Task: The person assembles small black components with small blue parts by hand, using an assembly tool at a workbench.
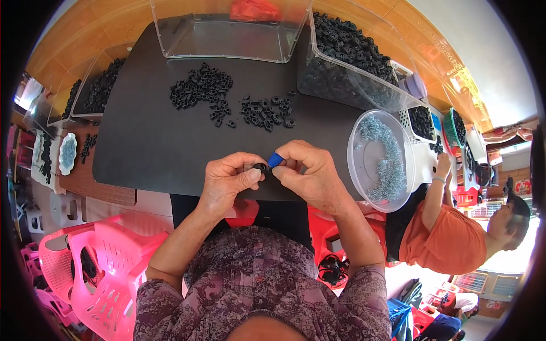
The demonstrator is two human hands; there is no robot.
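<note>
Close to the table's near edge, my left hand [232,174] pinches a small black plastic part [262,167] between thumb and fingertips. My right hand [311,172] meets it there, thumb and index finger closed on the same part. A blue sleeve-like piece [275,159] sits at the tip of my right index finger. The fingers cover much of the part, so its full shape is hidden. Beyond my hands lie a larger loose pile of similar black parts [200,88] and a smaller scattered group [266,113].
Right of my hands stands a round clear tub [354,170] with many tiny pale-blue pieces. A big clear bin of black parts [341,79] and another clear bin [227,58] stand at the back. A person in orange [443,233] sits right; pink chairs [114,256] stand left.
</note>
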